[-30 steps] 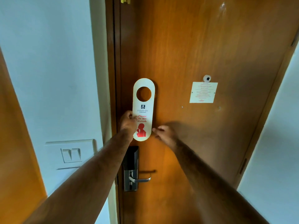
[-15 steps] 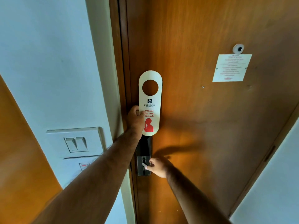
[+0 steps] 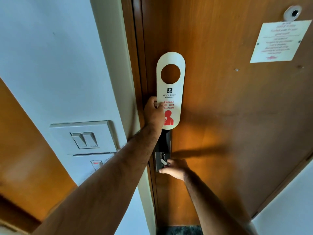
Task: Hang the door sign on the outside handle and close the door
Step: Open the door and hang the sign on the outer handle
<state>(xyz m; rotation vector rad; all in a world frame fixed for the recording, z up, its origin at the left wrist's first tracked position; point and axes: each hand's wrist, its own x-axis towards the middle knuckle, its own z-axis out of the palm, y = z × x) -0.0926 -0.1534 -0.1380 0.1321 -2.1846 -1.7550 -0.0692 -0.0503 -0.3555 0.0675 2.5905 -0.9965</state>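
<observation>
Between the thumb and curled fingers of the left hand (image 3: 154, 114), the door sign (image 3: 170, 89) stands upright against the wooden door (image 3: 228, 116), pinched at its left edge just beside the red words "Please do not disturb". Its round hole sits well above those fingers, empty, with bare wood showing through it, and its rounded lower end, printed with a red figure, comes down just right of the knuckles. The card is not hung on anything; only that pinch holds it.

Below the left wrist, the dark lock plate (image 3: 163, 150) runs down the door's edge. The right hand (image 3: 175, 168) reaches in there from lower right, its fingers wrapped round the metal handle (image 3: 164, 161), thumb lying under it and fingertips touching the plate. Most of the lever is covered by that hand, so I cannot tell whether it is pressed down.

Left of the sign-holding fingers rises the door frame (image 3: 135, 65), then a pale wall with a switch plate (image 3: 83, 136) carrying two rockers, and a smaller switch with a red mark beneath it. Far up and to the right of both hands, a printed notice (image 3: 279, 41) is fixed to the door, with a peephole (image 3: 292, 13) just above it. Long arm shadows fall across the wood to the right of the handle.
</observation>
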